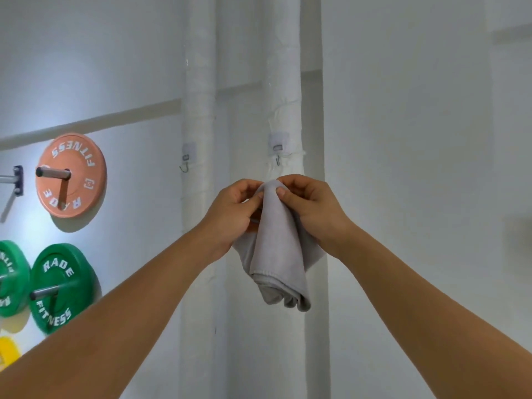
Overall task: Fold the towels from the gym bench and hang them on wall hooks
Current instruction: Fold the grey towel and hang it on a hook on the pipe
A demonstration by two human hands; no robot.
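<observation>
A folded grey towel (277,251) hangs down in front of me, gathered to a peak at its top. My left hand (234,210) and my right hand (311,204) both pinch that peak between thumb and fingers, close together. Just above the hands, a small metal hook (277,156) on an adhesive pad sticks to the right white wrapped pipe (285,82). The towel's top is a short way below this hook and apart from it. A second hook (187,159) sits on the left white pipe (200,82); nothing hangs on it.
On the wall at left, weight plates hang on pegs: an orange plate (70,175), a green plate (62,286), another green one (10,279) at the frame edge and a yellow one (8,351) below. White wall fills the right side.
</observation>
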